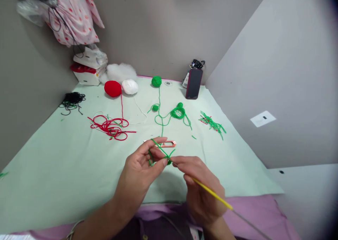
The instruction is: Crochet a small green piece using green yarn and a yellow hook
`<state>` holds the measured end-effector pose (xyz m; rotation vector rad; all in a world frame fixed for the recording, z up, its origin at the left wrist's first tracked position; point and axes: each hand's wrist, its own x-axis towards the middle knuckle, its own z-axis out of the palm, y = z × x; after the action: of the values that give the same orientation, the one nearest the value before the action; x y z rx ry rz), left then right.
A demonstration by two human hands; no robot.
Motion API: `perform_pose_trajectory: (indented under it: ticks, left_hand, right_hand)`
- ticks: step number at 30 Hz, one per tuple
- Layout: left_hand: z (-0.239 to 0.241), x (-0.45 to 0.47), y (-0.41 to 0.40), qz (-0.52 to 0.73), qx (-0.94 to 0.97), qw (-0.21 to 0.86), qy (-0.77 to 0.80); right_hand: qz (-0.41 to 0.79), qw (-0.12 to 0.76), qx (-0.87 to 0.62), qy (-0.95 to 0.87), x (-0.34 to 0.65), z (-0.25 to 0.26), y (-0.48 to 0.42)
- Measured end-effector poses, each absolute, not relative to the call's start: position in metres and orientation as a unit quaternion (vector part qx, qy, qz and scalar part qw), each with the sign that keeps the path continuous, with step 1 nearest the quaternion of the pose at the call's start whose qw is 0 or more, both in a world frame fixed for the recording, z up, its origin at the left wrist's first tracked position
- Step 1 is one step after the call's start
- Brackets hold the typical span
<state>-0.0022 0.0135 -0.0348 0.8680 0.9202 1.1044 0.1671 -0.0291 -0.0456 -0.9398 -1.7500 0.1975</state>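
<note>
Between thumb and fingers, my left hand [144,166] pinches a small piece of green crochet [169,160], with green yarn [161,149] looped over the raised index finger. My right hand [202,183] is closed around a crochet hook [212,193] with a yellow grip and a long metal shaft slanting toward the lower right. Its tip meets the green piece at my left fingertips. From there the strand leads back to a green yarn ball [156,81] near the wall. Just behind my left hand lies an orange-handled cutter [170,144], partly hidden by the fingers.
Red yarn [112,126] lies tangled at left, before a red ball [113,88] and a white ball [130,87]. Black yarn [72,99] is far left. A green coil [177,112] and green scraps [212,124] lie right of centre. A phone [194,84] leans at the back.
</note>
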Motion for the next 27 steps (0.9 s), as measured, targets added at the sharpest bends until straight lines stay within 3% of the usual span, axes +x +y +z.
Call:
perform_pose_trajectory:
  ticks: [3, 7, 9, 13, 17, 21, 27]
  left_hand:
    - [-0.033, 0.0, 0.014, 0.493, 0.382, 0.663, 0.416]
    - [-0.026, -0.002, 0.015, 0.425, 0.319, 0.768, 0.358]
    - [-0.022, -0.004, 0.017, 0.39, 0.278, 0.812, 0.332]
    - [-0.019, -0.008, 0.02, 0.407, 0.26, 0.811, 0.331]
    - [-0.022, -0.007, 0.018, 0.408, 0.314, 0.786, 0.342]
    - [-0.026, -0.005, 0.016, 0.424, 0.348, 0.755, 0.359]
    - [-0.024, -0.004, 0.017, 0.415, 0.335, 0.763, 0.367]
  right_hand:
    - [-0.031, 0.474, -0.408, -0.78, 0.166, -0.047, -0.03]
    - [-0.124, 0.439, -0.434, -0.777, 0.166, -0.056, -0.03]
    - [-0.059, 0.487, -0.441, -0.751, 0.165, -0.058, -0.03]
    - [0.193, 0.64, -0.426, -0.609, 0.163, -0.053, -0.026]
    - [0.344, 0.677, -0.385, -0.524, 0.158, -0.047, -0.02]
    - [0.376, 0.661, -0.392, -0.518, 0.156, -0.051, -0.017]
    - [0.323, 0.66, -0.401, -0.548, 0.157, -0.049, -0.018]
